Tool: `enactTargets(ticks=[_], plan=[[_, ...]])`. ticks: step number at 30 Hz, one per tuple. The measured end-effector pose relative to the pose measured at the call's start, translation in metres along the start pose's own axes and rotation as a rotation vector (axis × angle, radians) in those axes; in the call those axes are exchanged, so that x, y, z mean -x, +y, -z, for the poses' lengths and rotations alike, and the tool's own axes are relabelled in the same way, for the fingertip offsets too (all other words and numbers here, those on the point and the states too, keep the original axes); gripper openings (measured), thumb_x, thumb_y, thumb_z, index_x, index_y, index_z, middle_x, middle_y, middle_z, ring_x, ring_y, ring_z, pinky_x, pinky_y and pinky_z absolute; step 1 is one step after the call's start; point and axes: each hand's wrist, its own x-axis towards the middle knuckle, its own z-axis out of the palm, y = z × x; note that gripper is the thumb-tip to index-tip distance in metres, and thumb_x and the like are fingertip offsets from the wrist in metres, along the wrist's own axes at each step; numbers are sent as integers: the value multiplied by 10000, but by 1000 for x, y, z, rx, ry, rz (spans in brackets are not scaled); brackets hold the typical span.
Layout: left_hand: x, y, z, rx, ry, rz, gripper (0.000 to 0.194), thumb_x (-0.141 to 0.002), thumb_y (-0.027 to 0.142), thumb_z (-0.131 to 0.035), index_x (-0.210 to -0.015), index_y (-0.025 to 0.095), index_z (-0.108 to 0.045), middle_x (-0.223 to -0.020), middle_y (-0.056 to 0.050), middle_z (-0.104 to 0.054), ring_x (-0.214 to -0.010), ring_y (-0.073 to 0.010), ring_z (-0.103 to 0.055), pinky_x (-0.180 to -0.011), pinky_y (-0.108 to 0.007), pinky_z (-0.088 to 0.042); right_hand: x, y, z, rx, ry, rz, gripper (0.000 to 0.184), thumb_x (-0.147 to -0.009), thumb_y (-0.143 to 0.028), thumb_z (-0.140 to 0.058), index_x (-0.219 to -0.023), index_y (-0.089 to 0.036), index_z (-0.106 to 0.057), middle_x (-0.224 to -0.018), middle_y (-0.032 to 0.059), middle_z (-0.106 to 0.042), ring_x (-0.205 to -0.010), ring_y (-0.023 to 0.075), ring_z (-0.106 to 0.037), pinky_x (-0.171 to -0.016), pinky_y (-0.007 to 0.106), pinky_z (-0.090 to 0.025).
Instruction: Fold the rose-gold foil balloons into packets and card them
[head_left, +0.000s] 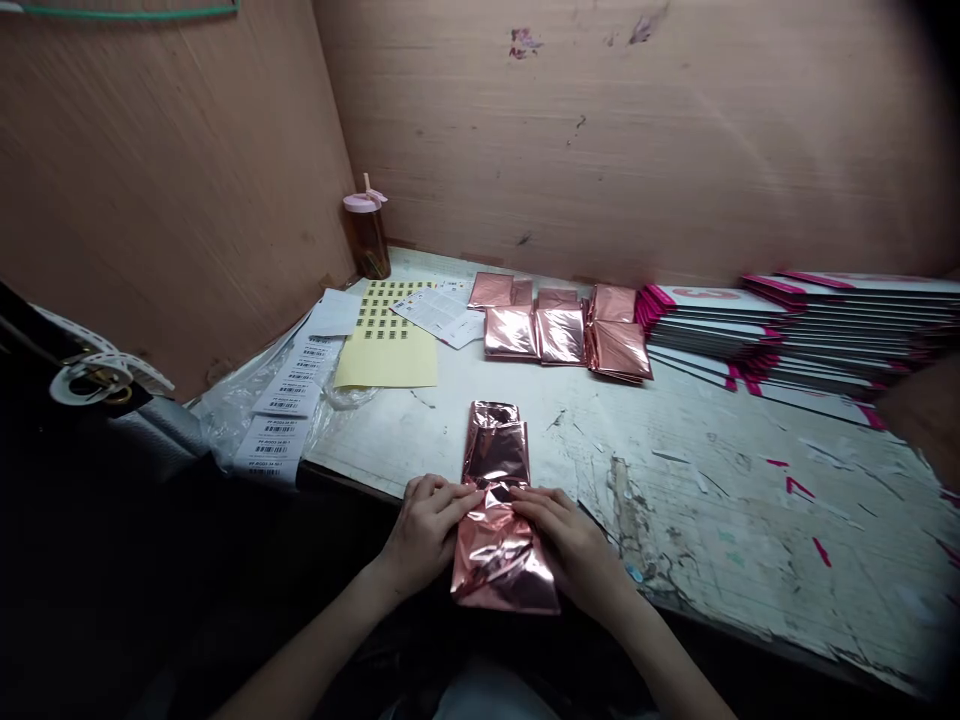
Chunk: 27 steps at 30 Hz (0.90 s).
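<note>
A strip of shiny rose-gold foil (pixel 496 500) lies folded at the near edge of the worn white table (pixel 675 480), its lower end hanging over the edge. My left hand (pixel 426 528) pinches the foil's left side with curled fingers. From the other side, my right hand (pixel 570 540) presses and grips the foil's right side. Both hands meet at a crease in the middle of the strip.
Several folded rose-gold foil packs (pixel 559 330) lie at the back. A stack of flat pink-edged cards (pixel 817 325) fills the right. A yellow sticker sheet (pixel 387 335), barcode labels (pixel 289 395), printed paper (pixel 442 312) and a pink-lidded cup (pixel 367 235) are at the left.
</note>
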Motion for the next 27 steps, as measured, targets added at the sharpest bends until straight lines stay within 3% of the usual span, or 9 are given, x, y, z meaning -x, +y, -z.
enactTargets(ticks=[3,6,11,14,16,20,22,25,27], plan=[[-12,-4,0,99,-18,211,218,-952,209,-536,-1083,243,-707,-906,-26,-722,-844,-209,-568,-792,-366,-434,-18,7,-4,-143,118,-278,231,-919,-260,-481,-995,-187,-687,-890,82,-686,-834,204,-629,-709,312,-519],[-26,-4,-6,120,34,456,183,-936,237,-569,-1064,191,-691,-815,-33,-705,-796,-205,-609,-774,-337,-449,-40,12,-13,-140,175,-570,318,-935,-406,-463,-808,-183,-652,-719,38,-630,-672,178,-583,-616,270,-437],[-51,7,-9,-25,-40,709,215,-950,267,-555,-1130,175,-629,-817,-27,-728,-811,-202,-669,-769,-303,-443,-70,7,-30,-12,185,-819,231,-951,-343,-468,-999,-158,-596,-682,36,-642,-633,196,-572,-601,279,-371],[-63,12,-6,-97,-102,757,175,-950,270,-545,-1064,175,-638,-816,-42,-732,-785,-206,-681,-741,-302,-443,-76,-2,-38,265,154,-808,294,-955,-204,-406,-1188,-113,-561,-861,127,-672,-759,249,-607,-641,325,-409],[-68,13,-7,-127,-113,749,156,-935,267,-560,-1030,176,-642,-796,-53,-729,-772,-223,-684,-748,-320,-446,-78,-4,-42,470,141,-683,352,-940,-132,-386,-1236,-121,-575,-1122,201,-636,-986,297,-603,-771,392,-459],[-71,14,-16,-185,-139,714,154,-934,257,-531,-1002,177,-644,-774,-79,-719,-761,-264,-680,-798,-392,-454,-82,3,-52,512,48,-300,457,-965,-179,-394,-1411,-179,-490,-1552,149,-337,-1433,320,-276,-1121,507,-299],[-69,13,-19,-197,-154,683,194,-947,248,-480,-1001,160,-644,-785,-106,-711,-770,-286,-672,-800,-431,-463,-83,8,-56,486,-13,-264,518,-995,-267,-358,-1504,-168,-368,-1613,134,-208,-1491,324,-115,-1169,529,-219],[-65,5,-18,-185,-152,561,314,-920,173,-454,-1197,166,-601,-1077,-155,-691,-1042,-315,-629,-887,-465,-465,-81,14,-59,486,-47,-304,578,-998,-356,-346,-1543,-170,-289,-1626,133,-156,-1497,353,-33,-1178,562,-176],[-66,-7,-13,-139,-187,320,571,-857,84,-448,-1417,195,-439,-1409,-148,-530,-1344,-305,-434,-1057,-500,-378,-79,16,-60,489,-49,-295,612,-985,-382,-360,-1552,-173,-262,-1627,121,-160,-1497,352,-18,-1180,562,-178]])
